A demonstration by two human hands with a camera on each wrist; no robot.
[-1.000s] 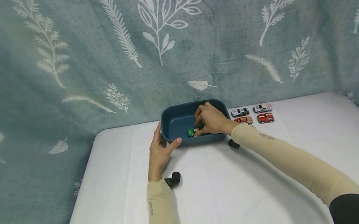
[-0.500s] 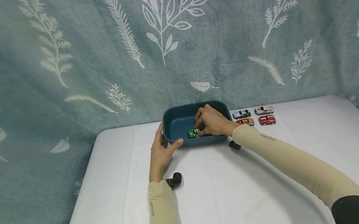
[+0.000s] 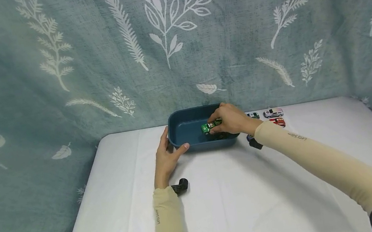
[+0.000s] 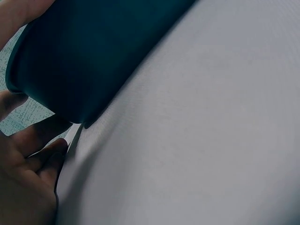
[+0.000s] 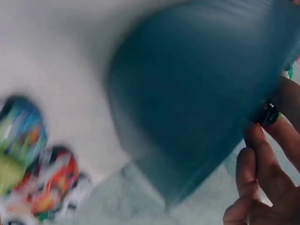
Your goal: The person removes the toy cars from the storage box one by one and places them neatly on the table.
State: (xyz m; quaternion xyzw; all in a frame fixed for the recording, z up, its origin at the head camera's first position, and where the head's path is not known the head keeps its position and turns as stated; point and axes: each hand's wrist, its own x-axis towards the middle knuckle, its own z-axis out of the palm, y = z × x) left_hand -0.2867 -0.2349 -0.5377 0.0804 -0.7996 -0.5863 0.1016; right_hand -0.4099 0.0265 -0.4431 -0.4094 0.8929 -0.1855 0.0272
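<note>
On the white cloth-covered counter (image 3: 220, 199), the left hand (image 3: 166, 157) lies nearest, fingers relaxed and spread against the left end of the dark blue plastic rectangular tub (image 3: 184, 130), thumb on its front wall. Farther back, the right hand (image 3: 231, 119) pinches the small green toy car (image 3: 209, 126) between thumb and fingers, just above the tub's inside. This car looks light and stiff, probably metal with smooth paint, so holding it by the two sides seems safest. Behind the wrist, other small toy cars (image 3: 273, 113) stand in rows near the leaf-patterned curtain (image 3: 92, 66).
</note>
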